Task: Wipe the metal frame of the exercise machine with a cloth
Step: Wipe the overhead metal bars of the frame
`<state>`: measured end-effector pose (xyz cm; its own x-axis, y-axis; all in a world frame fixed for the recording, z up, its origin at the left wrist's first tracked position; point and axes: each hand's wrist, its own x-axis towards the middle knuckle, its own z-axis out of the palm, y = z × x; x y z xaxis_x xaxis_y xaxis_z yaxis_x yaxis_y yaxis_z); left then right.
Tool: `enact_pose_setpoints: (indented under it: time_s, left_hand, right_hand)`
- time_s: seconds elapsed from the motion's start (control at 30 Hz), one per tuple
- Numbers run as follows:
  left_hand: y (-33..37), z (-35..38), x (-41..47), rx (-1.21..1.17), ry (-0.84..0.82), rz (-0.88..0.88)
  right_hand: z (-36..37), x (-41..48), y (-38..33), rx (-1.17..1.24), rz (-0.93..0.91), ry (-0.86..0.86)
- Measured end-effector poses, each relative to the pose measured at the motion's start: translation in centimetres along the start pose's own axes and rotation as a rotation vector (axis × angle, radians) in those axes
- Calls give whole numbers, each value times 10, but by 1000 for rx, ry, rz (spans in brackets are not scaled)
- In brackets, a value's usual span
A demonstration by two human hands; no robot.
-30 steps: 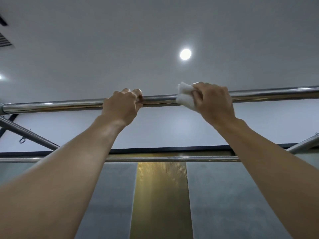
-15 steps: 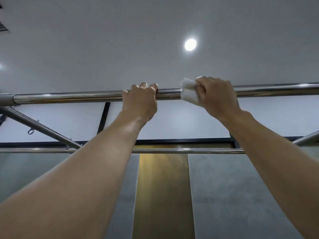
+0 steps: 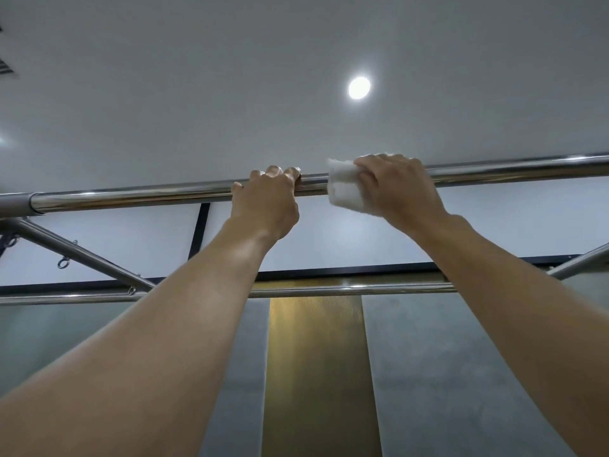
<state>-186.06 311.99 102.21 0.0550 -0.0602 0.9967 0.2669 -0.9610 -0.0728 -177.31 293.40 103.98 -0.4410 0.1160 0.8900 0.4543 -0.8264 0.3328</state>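
Top bar [image 3: 131,194] runs left-right, slightly tilted. Left hand [image 3: 267,201] grips it; right hand [image 3: 400,189] beside holds one white cloth [image 3: 344,189] wrapped on it.

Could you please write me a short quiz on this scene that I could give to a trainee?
1. True or false: the left hand holds the white cloth.
2. Along the top bar, the cloth lies: A, right of the left hand and apart from it; B, left of it; C, under its fingers.
3. What does the left hand grip?
Key: 1 false, the right hand holds it; 2 A; 3 the top bar.
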Motion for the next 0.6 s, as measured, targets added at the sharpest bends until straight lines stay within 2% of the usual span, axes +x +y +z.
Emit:
enact_pose_setpoints:
  time_s: [0.13, 0.23, 0.3, 0.37, 0.47, 0.6]
  left_hand:
    - [0, 0, 0, 17, 7, 5]
    - [0, 0, 2, 34, 9, -2]
    - [-2, 0, 1, 19, 20, -8]
    - [-3, 0, 0, 0, 27, -8]
    - [-4, 0, 2, -35, 31, -9]
    - [-6, 3, 4, -46, 52, -10]
  right_hand:
    - [-6, 27, -17, 85, 123, -142]
    - [1, 31, -41, 68, 89, -168]
    - [10, 22, -48, 35, 6, -100]
    - [16, 8, -42, 54, -83, 48]
    - [20, -14, -18, 54, -75, 245]
    - [20, -6, -6, 16, 69, 199]
